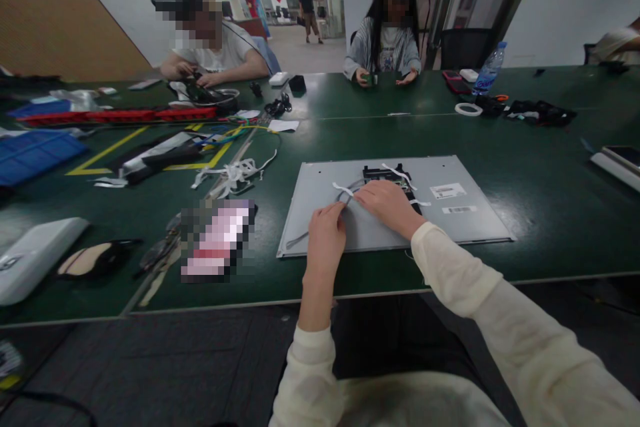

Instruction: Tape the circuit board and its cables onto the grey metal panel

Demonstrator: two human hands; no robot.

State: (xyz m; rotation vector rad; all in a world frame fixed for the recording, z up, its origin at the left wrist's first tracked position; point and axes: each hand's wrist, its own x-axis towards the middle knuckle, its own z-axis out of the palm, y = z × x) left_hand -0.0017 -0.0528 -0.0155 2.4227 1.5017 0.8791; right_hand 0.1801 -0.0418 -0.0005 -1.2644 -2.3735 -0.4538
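A flat silver-grey panel (430, 233), like the back of a display screen, lies on the table in front of me. A black bracket with a circuit board (385, 174) sits on its upper middle, partly hidden by my right hand. My left hand (327, 230) is closed in a pinch on a thin grey cable (299, 238) that runs across the panel. My right hand (387, 205) is closed at a white strip (343, 188) by the cable, its fingertips close to the left hand's. Another white strip (397, 173) lies across the bracket. Labels (449, 191) show at right.
Left of the panel lie a phone (220, 240), tangled white strips (235, 177) and a white box (40, 257). Farther back are a blue tray (40, 153), a white tape roll (469, 109) and a water bottle (490, 70). Two people sit across the table.
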